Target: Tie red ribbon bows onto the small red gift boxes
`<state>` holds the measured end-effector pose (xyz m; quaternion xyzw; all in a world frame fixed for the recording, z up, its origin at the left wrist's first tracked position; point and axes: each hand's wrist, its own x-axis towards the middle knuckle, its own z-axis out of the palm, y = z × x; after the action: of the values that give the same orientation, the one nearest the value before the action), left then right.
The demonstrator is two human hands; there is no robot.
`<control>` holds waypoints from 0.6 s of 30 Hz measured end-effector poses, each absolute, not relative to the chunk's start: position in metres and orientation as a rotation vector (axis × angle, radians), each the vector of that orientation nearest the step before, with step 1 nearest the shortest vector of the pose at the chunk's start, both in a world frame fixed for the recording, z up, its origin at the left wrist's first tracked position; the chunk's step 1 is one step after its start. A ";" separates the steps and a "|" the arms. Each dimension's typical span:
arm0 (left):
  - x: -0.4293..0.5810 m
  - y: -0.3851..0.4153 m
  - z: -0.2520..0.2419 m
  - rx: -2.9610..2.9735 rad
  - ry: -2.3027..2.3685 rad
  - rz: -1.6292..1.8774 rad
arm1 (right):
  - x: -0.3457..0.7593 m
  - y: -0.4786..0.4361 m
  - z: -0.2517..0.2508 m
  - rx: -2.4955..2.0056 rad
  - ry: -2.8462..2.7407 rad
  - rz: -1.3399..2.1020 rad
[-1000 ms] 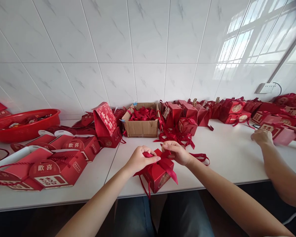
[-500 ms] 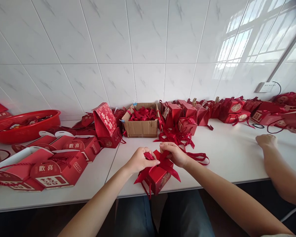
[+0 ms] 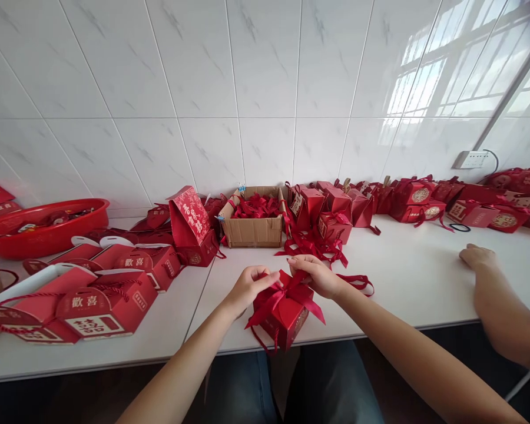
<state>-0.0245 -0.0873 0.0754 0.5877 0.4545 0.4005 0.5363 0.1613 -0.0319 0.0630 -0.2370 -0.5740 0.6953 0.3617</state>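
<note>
A small red gift box (image 3: 285,315) stands near the front edge of the white table (image 3: 406,282). A red ribbon (image 3: 291,297) is wrapped over its top, with loose ends fanning out. My left hand (image 3: 249,285) pinches the ribbon at the box's left top. My right hand (image 3: 315,275) pinches the ribbon at the right top, fingers closed on it. More loose ribbon (image 3: 357,282) trails to the right behind my right wrist.
A cardboard box of red ribbons (image 3: 254,221) sits at the back centre. Several red gift boxes (image 3: 335,209) line the wall; larger handled red boxes (image 3: 97,297) lie at left, beside a red basin (image 3: 39,227). Another person's hand (image 3: 477,257) rests on the table at right.
My hands have drawn closer together on the ribbon over the box. The other person's hand has let go of a red box and now rests on the table.
</note>
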 end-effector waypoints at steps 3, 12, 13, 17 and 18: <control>-0.028 -0.087 0.074 1.344 0.985 1.050 | 0.168 -0.033 0.063 -0.602 -1.493 1.783; -0.055 -0.143 0.054 1.170 1.259 1.543 | 0.210 -0.083 0.012 -0.689 -1.554 1.195; -0.057 -0.158 0.049 1.142 1.264 1.638 | 0.211 -0.093 0.002 -0.704 -1.601 1.140; -0.055 -0.215 0.010 1.366 1.142 1.144 | 0.193 -0.132 -0.022 -0.876 -1.670 0.918; -0.053 -0.225 -0.004 1.468 1.106 0.826 | 0.186 -0.139 -0.024 -0.918 -1.677 0.871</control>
<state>-0.0530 -0.2246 -0.0035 0.6161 0.4641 0.3467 0.5337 0.1857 -0.1388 -0.0245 -0.3791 -0.6927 0.3595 0.4972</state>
